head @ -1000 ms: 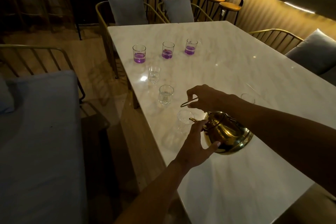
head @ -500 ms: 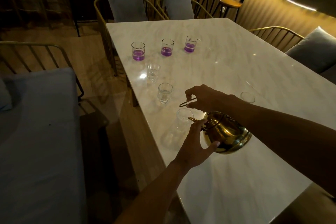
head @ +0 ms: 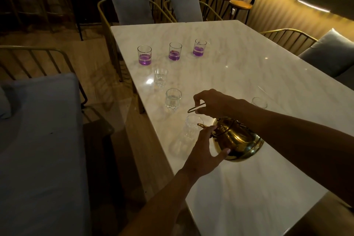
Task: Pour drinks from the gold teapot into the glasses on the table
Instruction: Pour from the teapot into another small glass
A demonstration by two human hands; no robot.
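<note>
The gold teapot (head: 238,140) is held tilted above the marble table (head: 258,188), near its left edge, spout (head: 202,125) pointing left toward a clear glass (head: 192,126) that stands just beside it. The right hand (head: 212,102) is closed around the thin handle (head: 195,108), above the pot. The left hand (head: 206,151) is spread open against the pot's near side — thumb under the belly, fingers (head: 207,130) by the spout base. Whether liquid is leaving the spout cannot be told.

Two more clear faceted glasses are seen further along the left edge: one (head: 173,98) just beyond the right hand, another (head: 160,77) beyond that. Three straight tumblers holding purple liquid stand in a row further back — left (head: 144,55), middle (head: 175,51), right (head: 200,47). A small clear glass (head: 259,102) stands to the right of the right forearm, apart from the rest.
</note>
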